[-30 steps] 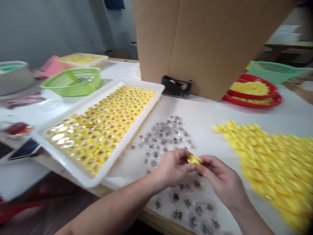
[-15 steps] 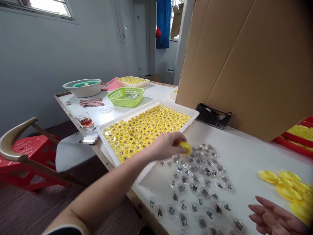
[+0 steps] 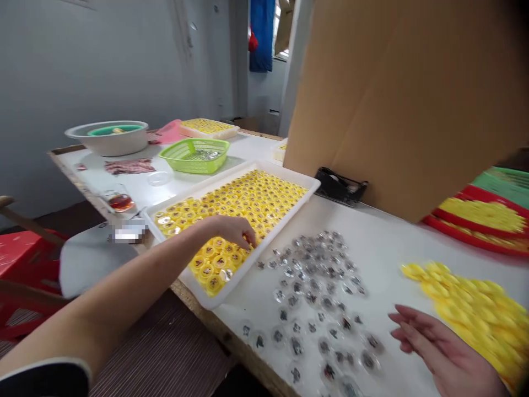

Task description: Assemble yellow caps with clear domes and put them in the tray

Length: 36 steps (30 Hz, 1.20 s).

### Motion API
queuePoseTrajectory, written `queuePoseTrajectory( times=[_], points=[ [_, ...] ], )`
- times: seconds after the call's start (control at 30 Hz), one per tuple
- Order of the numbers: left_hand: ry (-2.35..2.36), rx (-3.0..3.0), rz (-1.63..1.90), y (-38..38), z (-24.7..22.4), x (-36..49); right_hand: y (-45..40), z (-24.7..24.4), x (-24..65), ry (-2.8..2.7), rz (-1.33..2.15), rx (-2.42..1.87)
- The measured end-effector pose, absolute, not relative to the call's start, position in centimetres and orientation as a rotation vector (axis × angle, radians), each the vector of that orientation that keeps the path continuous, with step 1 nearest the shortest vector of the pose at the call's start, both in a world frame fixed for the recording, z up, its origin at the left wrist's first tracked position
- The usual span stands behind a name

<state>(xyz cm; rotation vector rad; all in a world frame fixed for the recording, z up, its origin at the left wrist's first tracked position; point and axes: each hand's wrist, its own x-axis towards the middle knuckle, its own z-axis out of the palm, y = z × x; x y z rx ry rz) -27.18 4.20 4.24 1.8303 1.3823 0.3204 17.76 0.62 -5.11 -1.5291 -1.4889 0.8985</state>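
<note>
My left hand (image 3: 236,230) reaches over a white tray (image 3: 221,298) full of round yellow caps with dark printed pictures. Its fingers are closed and point down at the caps (image 3: 219,259) near the tray's right rim; what they hold, if anything, is hidden. Many clear round domes (image 3: 296,345) with dark pictures are spread over the table to the right of the tray. Above the table at the right, my right hand (image 3: 446,347) hangs with its fingers loosely bent and nothing visible in them. Beside it lies a heap of plain yellow discs (image 3: 475,309).
A cardboard sheet (image 3: 372,99) stands upright behind a black tape dispenser (image 3: 339,186). Farther back are a green basket (image 3: 194,162), a basin (image 3: 119,144) and another tray of yellow caps (image 3: 206,127). A glass of brown drink (image 3: 120,202) sits near the left edge. Red trays (image 3: 463,237) stand at the right.
My left hand, earlier pinching a yellow cap above the clear domes, has moved left and down onto the caps in the tray. The fingers of my right hand have drawn closer together. The view has turned right.
</note>
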Motion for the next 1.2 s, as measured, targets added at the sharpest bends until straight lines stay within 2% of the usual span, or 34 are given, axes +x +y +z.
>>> queuePoseTrajectory(
  times=[0.13, 0.27, 0.4, 0.53, 0.63, 0.73, 0.93, 1.07, 1.2],
  points=[
    [1.388, 1.931, 0.243, 3.9, 3.7, -27.7, 0.1, -1.9, 18.4, -1.526, 0.850, -1.619],
    [1.580, 2.018, 0.154, 3.7, 3.0, -28.1, 2.0, -0.7, 20.6, -1.749, 0.363, -1.901],
    [1.856, 2.199, 0.440, 1.0, 5.1, -24.8, 4.5, -0.4, 22.1, -1.812, 0.109, -2.115],
    [1.569, 2.130, 0.798, -2.3, 6.4, -17.4, 7.1, -0.7, 21.9, -1.875, 0.004, -2.318],
    [1.310, 2.016, 0.811, -3.1, 4.9, -11.7, 8.9, -1.1, 21.7, -1.918, -0.040, -2.422],
    [1.258, 1.913, 0.775, -2.4, 2.4, -8.1, 10.3, -1.5, 21.9, -1.958, -0.075, -2.485],
    [1.343, 1.549, 0.884, -0.2, -0.8, -6.9, 9.6, -1.7, 21.9, -2.096, -0.158, -2.425],
    [1.231, 1.226, 0.902, 0.1, -1.6, -7.2, 6.6, -1.8, 19.8, -2.310, -0.199, -2.183],
    [1.180, 1.189, 0.895, 0.1, -2.1, -7.3, 3.7, -2.4, 17.1, -2.472, -0.273, -1.917]
  ],
)
